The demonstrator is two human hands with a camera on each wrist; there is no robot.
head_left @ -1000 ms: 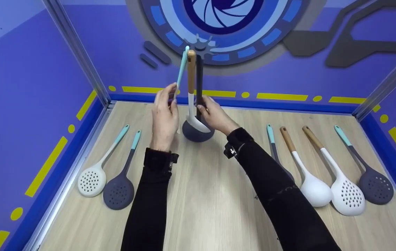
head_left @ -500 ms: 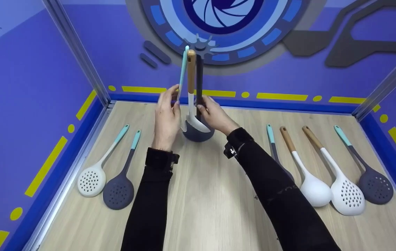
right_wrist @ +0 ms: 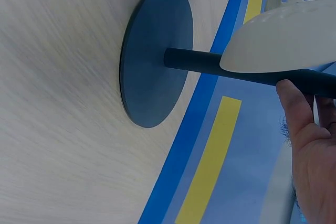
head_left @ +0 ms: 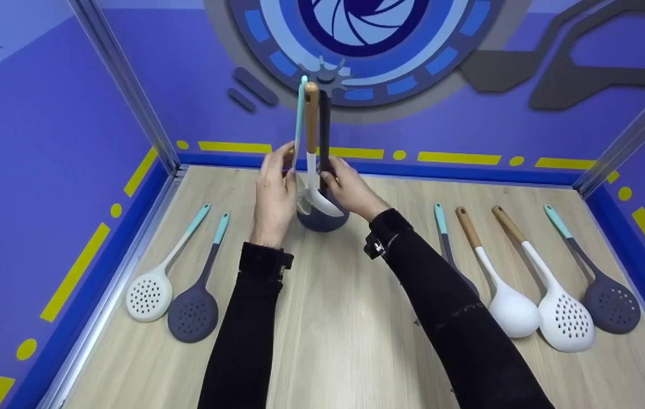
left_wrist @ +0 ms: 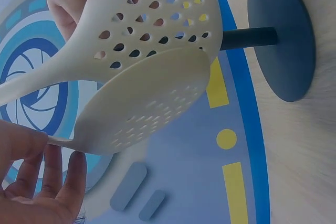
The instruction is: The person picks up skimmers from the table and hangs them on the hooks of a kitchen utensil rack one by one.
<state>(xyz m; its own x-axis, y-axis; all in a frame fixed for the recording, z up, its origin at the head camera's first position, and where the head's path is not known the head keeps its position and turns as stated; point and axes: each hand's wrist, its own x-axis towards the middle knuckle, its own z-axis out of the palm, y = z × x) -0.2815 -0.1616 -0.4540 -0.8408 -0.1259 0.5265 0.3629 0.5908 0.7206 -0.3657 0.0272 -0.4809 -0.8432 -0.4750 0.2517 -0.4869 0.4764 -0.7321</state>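
Head view: left hand [head_left: 273, 196] pinches perforated white skimmer [left_wrist: 152, 40].

Matt white plastic skimmer [left_wrist: 152, 56]; wood-grain table [head_left: 334, 318].

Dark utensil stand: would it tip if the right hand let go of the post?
Probably not easily: the stand has a wide flat disc base on the table. Utensils hang high on its thin post, so a sideways push may rock it. The right hand holds the post.
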